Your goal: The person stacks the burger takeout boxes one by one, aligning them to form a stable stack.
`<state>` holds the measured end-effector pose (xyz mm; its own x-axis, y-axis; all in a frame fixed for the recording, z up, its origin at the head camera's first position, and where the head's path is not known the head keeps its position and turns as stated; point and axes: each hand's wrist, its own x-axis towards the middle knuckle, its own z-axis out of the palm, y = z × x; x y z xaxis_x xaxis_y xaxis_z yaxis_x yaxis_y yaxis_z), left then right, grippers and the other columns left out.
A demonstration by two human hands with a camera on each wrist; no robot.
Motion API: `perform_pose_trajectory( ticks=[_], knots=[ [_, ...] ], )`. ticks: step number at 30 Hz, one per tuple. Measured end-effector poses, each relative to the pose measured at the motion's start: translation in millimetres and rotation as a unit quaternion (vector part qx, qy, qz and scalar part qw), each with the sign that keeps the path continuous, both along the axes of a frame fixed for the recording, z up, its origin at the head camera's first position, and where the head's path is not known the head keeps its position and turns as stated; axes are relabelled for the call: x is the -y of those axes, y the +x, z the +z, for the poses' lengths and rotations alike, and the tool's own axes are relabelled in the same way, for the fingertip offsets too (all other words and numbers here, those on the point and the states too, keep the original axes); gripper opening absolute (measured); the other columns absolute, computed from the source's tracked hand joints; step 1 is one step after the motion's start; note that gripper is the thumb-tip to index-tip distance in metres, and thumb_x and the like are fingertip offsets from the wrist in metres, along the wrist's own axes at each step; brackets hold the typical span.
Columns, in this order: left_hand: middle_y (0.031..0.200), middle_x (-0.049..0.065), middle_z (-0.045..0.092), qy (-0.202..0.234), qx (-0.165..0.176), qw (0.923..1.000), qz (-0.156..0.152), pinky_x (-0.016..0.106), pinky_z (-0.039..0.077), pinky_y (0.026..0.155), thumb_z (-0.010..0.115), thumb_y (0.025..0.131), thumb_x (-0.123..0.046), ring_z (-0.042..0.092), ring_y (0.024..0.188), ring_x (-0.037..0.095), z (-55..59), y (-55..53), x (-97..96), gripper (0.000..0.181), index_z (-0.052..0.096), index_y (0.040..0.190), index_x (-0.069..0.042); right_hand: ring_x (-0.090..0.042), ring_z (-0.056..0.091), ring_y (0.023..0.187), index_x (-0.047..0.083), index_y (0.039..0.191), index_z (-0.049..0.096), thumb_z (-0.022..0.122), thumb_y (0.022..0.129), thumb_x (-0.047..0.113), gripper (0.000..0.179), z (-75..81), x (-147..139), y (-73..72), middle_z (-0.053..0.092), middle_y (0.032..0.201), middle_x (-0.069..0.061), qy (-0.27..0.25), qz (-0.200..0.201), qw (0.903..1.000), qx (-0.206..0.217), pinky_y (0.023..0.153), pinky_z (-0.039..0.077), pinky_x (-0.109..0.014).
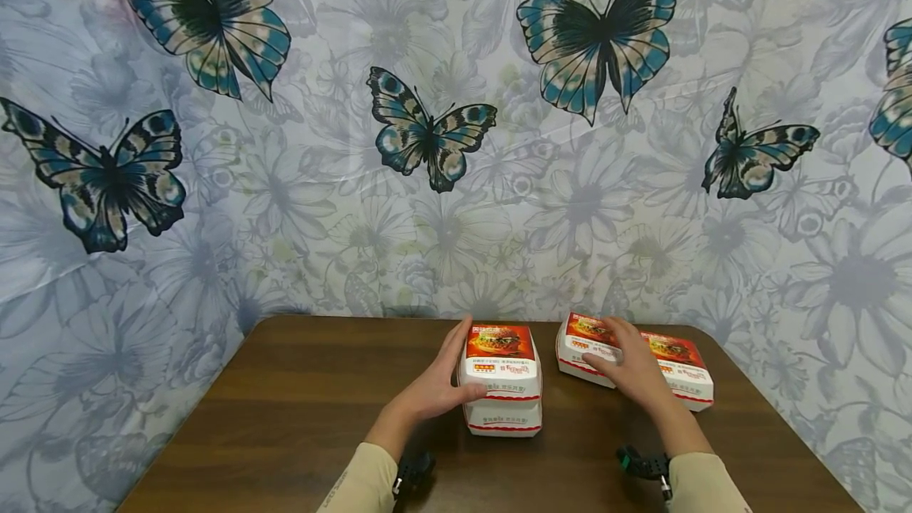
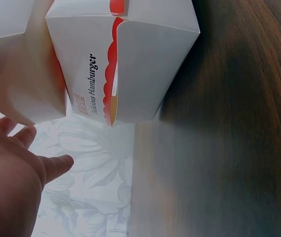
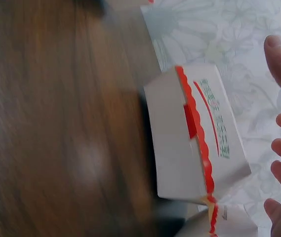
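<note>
Two white hamburger cartons with red printed lids are stacked mid-table in the head view, an upper carton (image 1: 500, 366) on a lower carton (image 1: 504, 419). My left hand (image 1: 436, 382) rests along the left side of the upper one, its thumb at the front corner. The left wrist view shows that hand (image 2: 12, 173) with extended fingers beside the cartons; its thumb is hidden. At the right, my right hand (image 1: 634, 362) hovers with spread fingers over a left carton (image 1: 586, 347) and a right carton (image 1: 680, 366). The right wrist view shows a gap between fingers and carton (image 3: 197, 133).
The brown wooden table (image 1: 306, 386) has its far edge against a wall covering (image 1: 321, 180) printed with butterflies and flowers. Dark wrist devices (image 1: 416, 467) are worn below both hands.
</note>
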<state>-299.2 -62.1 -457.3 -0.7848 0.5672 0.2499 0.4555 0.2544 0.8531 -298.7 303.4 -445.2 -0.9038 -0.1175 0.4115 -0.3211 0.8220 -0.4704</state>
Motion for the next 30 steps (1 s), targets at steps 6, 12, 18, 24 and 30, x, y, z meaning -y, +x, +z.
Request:
perform_pose_trajectory(
  ticks=[6,12,18,24,30],
  knots=[
    [0.169,0.005,-0.005,0.0,0.001,1.0,0.001,0.065,0.022,0.117,0.069,0.082,-0.066,0.005,0.155,0.032,0.3,0.9,0.6,0.112,-0.004,0.161,-0.035,-0.055,0.038,0.135,-0.005,0.144,0.045,0.075,0.086,0.05,0.085,5.9,-8.6,-7.2,0.039,0.15,-0.032,0.077,-0.024,0.9967,0.009,0.105,0.032,-0.071],
    [0.169,0.003,-0.004,-0.003,-0.003,1.0,0.004,0.065,0.023,0.117,0.068,0.082,-0.068,0.006,0.155,0.032,0.1,0.8,0.8,0.112,-0.004,0.16,-0.036,-0.055,0.039,0.134,-0.004,0.146,0.044,0.073,0.083,0.058,0.093,10.3,-14.2,-13.6,0.038,0.151,-0.032,0.127,-0.036,0.9906,0.033,0.104,0.031,-0.073],
    [0.169,0.003,-0.004,-0.009,0.001,0.9999,0.006,0.064,0.023,0.117,0.069,0.082,-0.066,0.006,0.155,0.032,1.0,2.0,0.2,0.112,-0.004,0.161,-0.036,-0.055,0.039,0.134,-0.007,0.146,0.041,0.072,0.077,0.069,0.107,8.9,-21.9,-17.0,0.04,0.15,-0.033,0.157,-0.055,0.984,0.064,0.102,0.029,-0.076],
    [0.169,0.002,-0.004,-0.006,0.011,0.9999,0.005,0.064,0.025,0.116,0.071,0.082,-0.063,0.008,0.155,0.032,2.5,4.1,-0.2,0.111,-0.003,0.16,-0.039,-0.056,0.036,0.136,-0.009,0.148,0.034,0.07,0.075,0.073,0.116,4.3,-29.8,-19.2,0.038,0.149,-0.036,0.142,-0.062,0.9835,0.094,0.103,0.027,-0.076],
    [0.169,0.001,-0.004,-0.006,0.005,1.0,0.003,0.064,0.025,0.116,0.072,0.082,-0.063,0.008,0.154,0.032,1.5,3.7,-0.2,0.111,-0.004,0.16,-0.04,-0.058,0.026,0.141,-0.009,0.152,0.027,0.069,0.075,0.074,0.121,3.0,-34.6,-20.6,0.033,0.153,-0.036,0.136,-0.059,0.981,0.125,0.105,0.016,-0.08]
  ],
)
